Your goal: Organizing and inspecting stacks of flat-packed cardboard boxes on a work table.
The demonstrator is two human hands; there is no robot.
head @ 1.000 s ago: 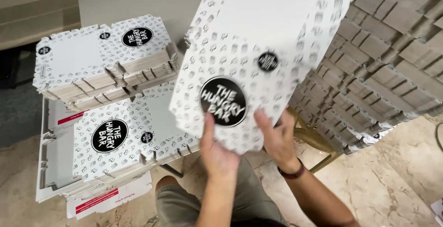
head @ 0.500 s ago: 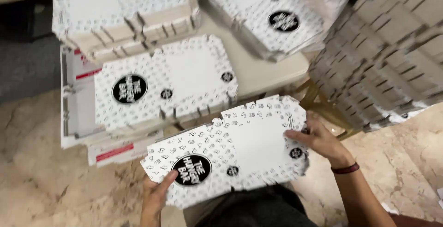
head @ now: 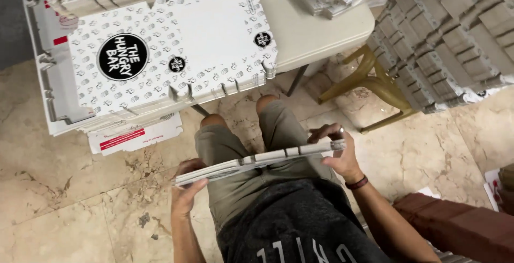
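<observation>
Two hands pinch one flat box blank edge-on over our lap: left hand grasping its near end, right hand its far end. Held by its ends, it could sag or slip (thin card). Half a second ago its printed face showed; beyond, the stack waits.

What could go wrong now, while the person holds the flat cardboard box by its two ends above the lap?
1. The flat box is seen edge-on, held only at its ends by the left hand and right hand; its unsupported middle may bend or crease.
2. The pile of flat boxes overhangs the table edge, close to the knees; a bump might make it slide off.
</observation>
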